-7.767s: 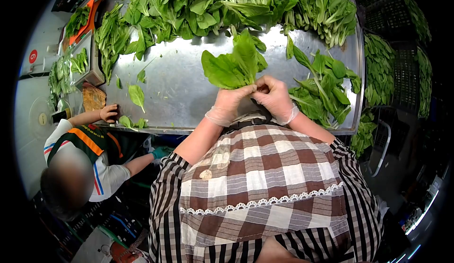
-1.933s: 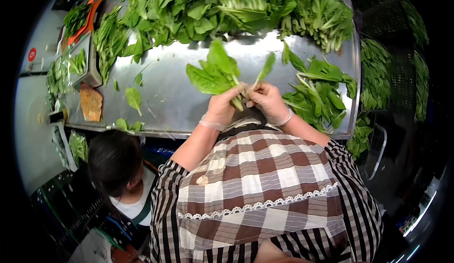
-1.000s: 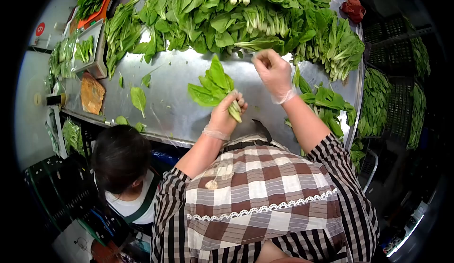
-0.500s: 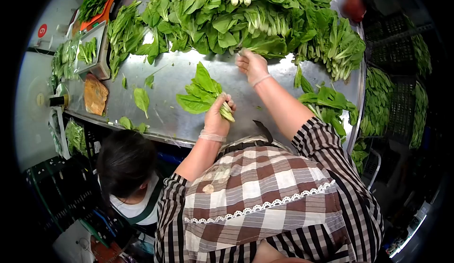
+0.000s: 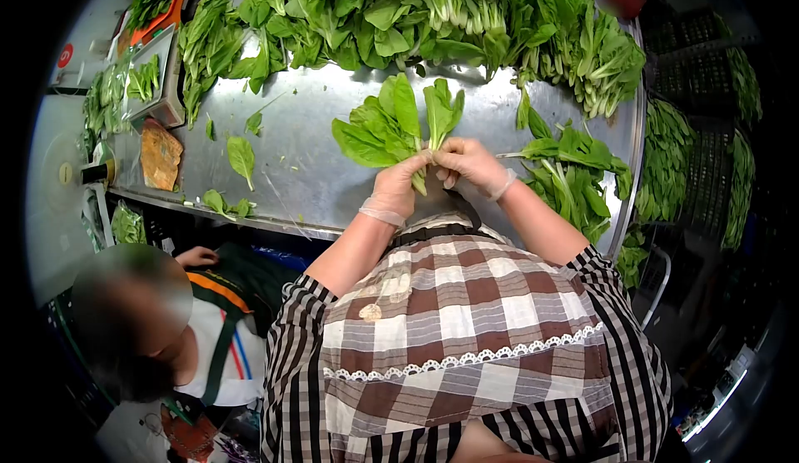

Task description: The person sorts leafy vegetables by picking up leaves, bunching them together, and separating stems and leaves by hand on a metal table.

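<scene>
My left hand (image 5: 398,186), in a clear glove, is closed around the pale stems of a bunch of leafy greens (image 5: 371,132). Touching it, my gloved right hand (image 5: 468,166) pinches the stem of a smaller green sprig (image 5: 443,113), its leaves pointing away from me. Both hands meet above the near part of the metal table (image 5: 316,138). Beyond them lies a large heap of leafy greens (image 5: 391,22). Some loose greens (image 5: 574,180) rest on the table at the right of my right hand.
A metal scale (image 5: 158,80) with greens on it stands at the left, beside a brown slab (image 5: 161,155). Single leaves (image 5: 241,159) are scattered nearby. Black crates (image 5: 707,163) with greens line the right side. A co-worker (image 5: 208,321) is close at my left.
My right hand has come back from the heap with a sprig and now meets my left hand. The co-worker at the left has turned and leaned.
</scene>
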Available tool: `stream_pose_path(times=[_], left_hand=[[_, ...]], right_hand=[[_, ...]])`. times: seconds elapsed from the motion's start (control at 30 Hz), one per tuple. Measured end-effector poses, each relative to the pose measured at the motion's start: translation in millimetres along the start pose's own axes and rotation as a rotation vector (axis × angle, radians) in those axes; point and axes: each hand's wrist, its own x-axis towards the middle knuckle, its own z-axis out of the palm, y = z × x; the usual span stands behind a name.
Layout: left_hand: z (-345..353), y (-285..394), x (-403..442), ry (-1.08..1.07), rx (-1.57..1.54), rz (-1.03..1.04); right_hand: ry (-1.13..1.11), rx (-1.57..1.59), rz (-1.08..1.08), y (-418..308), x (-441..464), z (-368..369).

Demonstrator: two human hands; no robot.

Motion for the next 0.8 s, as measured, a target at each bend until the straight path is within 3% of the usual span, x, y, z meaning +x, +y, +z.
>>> stream_pose_path(times=[0.3, 0.4, 0.7, 0.8], left_hand=[[13, 9, -11, 0.024, 0.064, 0.043], [11, 11, -9, 0.027, -0.037, 0.065], [10, 8, -10, -0.046, 0.065, 0.035], [7, 7, -8, -0.068, 0.058, 0.013]], right_hand=[[0.127, 0.085, -0.144, 13, -3, 14], [0.071, 0.155, -0.191, 16, -4, 15], [0.158, -0.342, -0.244, 5, -14, 21], [0.15, -0.324, -0.28, 9, -19, 23]])
